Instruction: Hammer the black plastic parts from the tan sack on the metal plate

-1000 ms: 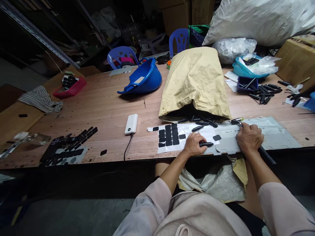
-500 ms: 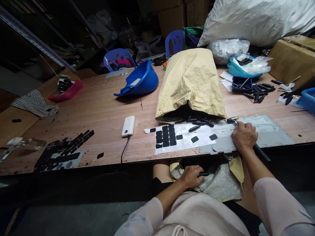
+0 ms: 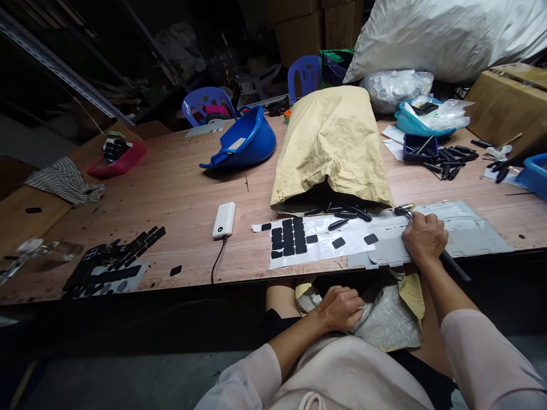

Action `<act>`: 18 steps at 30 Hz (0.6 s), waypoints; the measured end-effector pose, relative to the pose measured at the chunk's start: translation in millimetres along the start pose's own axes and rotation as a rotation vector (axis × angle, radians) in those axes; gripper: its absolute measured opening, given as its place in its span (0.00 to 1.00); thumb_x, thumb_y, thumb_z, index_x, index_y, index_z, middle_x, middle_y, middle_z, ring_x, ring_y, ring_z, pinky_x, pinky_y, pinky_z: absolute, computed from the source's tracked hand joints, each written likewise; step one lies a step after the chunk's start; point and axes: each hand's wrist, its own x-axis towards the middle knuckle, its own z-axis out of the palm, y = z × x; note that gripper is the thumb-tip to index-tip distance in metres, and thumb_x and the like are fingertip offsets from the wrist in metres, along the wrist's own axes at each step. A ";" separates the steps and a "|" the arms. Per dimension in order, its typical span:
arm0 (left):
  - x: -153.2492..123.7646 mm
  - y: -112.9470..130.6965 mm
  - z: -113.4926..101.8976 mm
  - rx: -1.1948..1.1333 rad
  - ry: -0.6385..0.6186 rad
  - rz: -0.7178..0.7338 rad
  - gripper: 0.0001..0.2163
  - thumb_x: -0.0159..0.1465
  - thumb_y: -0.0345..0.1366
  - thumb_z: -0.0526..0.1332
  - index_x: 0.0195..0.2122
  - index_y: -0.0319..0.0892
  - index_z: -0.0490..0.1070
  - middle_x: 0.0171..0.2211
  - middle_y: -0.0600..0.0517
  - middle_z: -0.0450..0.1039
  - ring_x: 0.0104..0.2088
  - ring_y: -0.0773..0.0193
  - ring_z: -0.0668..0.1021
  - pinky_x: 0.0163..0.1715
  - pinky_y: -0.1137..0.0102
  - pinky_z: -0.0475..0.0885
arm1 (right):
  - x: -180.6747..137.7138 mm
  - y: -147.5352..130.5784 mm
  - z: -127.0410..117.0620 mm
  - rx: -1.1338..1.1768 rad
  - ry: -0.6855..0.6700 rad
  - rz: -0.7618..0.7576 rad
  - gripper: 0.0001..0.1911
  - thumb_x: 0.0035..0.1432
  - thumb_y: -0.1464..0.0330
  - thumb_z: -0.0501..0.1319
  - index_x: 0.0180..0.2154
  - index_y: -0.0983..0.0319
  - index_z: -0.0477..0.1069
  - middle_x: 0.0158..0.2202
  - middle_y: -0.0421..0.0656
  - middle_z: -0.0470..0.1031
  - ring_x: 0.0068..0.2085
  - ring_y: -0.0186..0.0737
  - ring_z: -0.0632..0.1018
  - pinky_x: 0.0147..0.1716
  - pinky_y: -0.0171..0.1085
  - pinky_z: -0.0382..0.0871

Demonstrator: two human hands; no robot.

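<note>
My right hand [image 3: 425,236] is closed around a hammer [image 3: 455,266] with a black handle. The hammer's head lies over the grey board [image 3: 474,228] at the table's front edge. Above the opened bag [image 3: 391,319] on my lap, my left hand [image 3: 343,307] has its fingers curled; whatever they enclose is hidden. A white sheet [image 3: 325,254] bearing several black rounded stickers [image 3: 294,236] lies left of the board. One black pen-like piece [image 3: 338,224] rests on that sheet, and more spill from the mouth of the large yellow paper sack [image 3: 331,142].
A white power bank [image 3: 224,219] with a cable lies left of the sheet. Behind it a blue basin [image 3: 256,139] leans on its side. More black pieces [image 3: 453,156] lie at the right, by a small dark tray [image 3: 412,149]. Loose black strips [image 3: 141,245] are at the left.
My left hand has shifted slightly right, and its fingers have curled further; the black pen-like piece that stuck out from them no longer shows. My right hand stays on the hammer.
</note>
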 end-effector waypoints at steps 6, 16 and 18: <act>52.5 -22.9 -73.4 -0.025 0.697 -0.143 0.07 0.72 0.34 0.62 0.44 0.43 0.81 0.35 0.48 0.77 0.38 0.58 0.79 0.42 0.65 0.77 | 0.0 -2.4 -2.0 0.020 -0.007 0.019 0.21 0.72 0.65 0.52 0.56 0.64 0.79 0.48 0.57 0.74 0.45 0.51 0.70 0.37 0.43 0.53; 91.2 -70.1 -117.5 -0.031 0.578 -0.587 0.04 0.66 0.34 0.73 0.41 0.45 0.81 0.45 0.47 0.76 0.50 0.50 0.77 0.52 0.58 0.76 | 1.9 -3.2 -6.5 0.113 -0.009 0.026 0.24 0.72 0.65 0.52 0.56 0.69 0.81 0.47 0.63 0.76 0.43 0.53 0.71 0.38 0.46 0.54; 86.3 -62.2 -113.1 -0.050 0.579 -0.490 0.05 0.67 0.36 0.72 0.43 0.45 0.81 0.44 0.48 0.78 0.49 0.51 0.77 0.50 0.58 0.76 | 2.1 -3.3 -7.1 0.119 -0.012 0.022 0.24 0.71 0.65 0.52 0.56 0.70 0.81 0.48 0.64 0.76 0.43 0.54 0.71 0.38 0.47 0.53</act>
